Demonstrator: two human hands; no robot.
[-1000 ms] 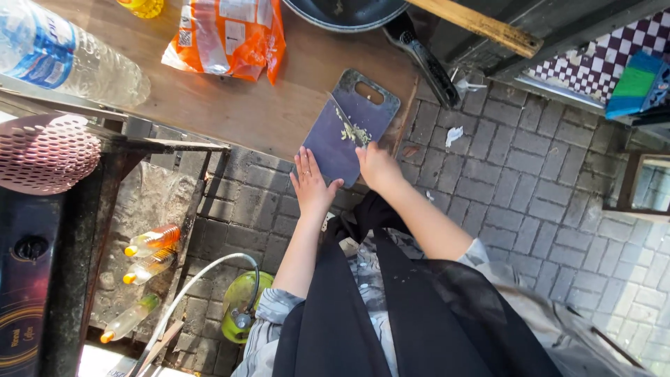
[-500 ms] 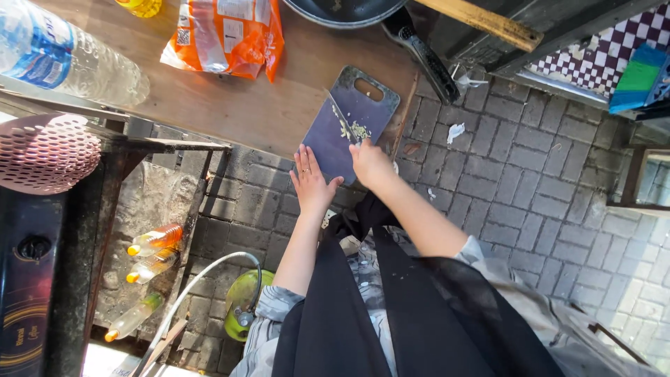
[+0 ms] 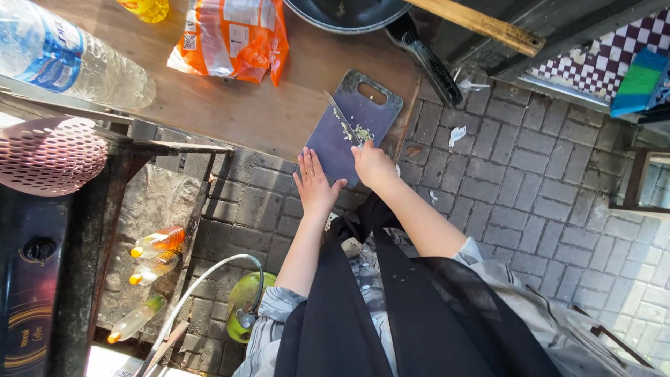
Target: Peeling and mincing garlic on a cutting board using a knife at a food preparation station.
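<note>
The right hand [image 3: 373, 164] is closed around the handle of a knife [image 3: 342, 119], whose thin blade lies slantwise across the dark cutting board [image 3: 349, 129]. The left hand [image 3: 315, 185] is open, fingers spread flat, pressing on the near corner of the board. The board sits at the edge of the wooden table [image 3: 237, 112], its near end jutting a little over the edge. A small heap of pale chopped bits [image 3: 359, 132], maybe garlic, lies on the board just beside the blade.

The board looks stiff, thin and light, so I judge it would slide or tip at that edge if not pinned; the flat palm on the corner is a sound place to steady it, and the cut-out grip at its far end is where to lift it. The knife is rigid and sharp, to be taken by the handle only. The chopped bits are loose, soft and probably sticky, easier scraped with the blade than pinched.

Compared with half a second ago, the left hand has moved up from the paving side onto the board's corner, and the right hand has shifted slightly, with the blade now laid more along the heap.

Further back on the table are an orange bag [image 3: 234, 35], a clear water bottle [image 3: 66, 59] and a dark pan [image 3: 349, 14].
</note>
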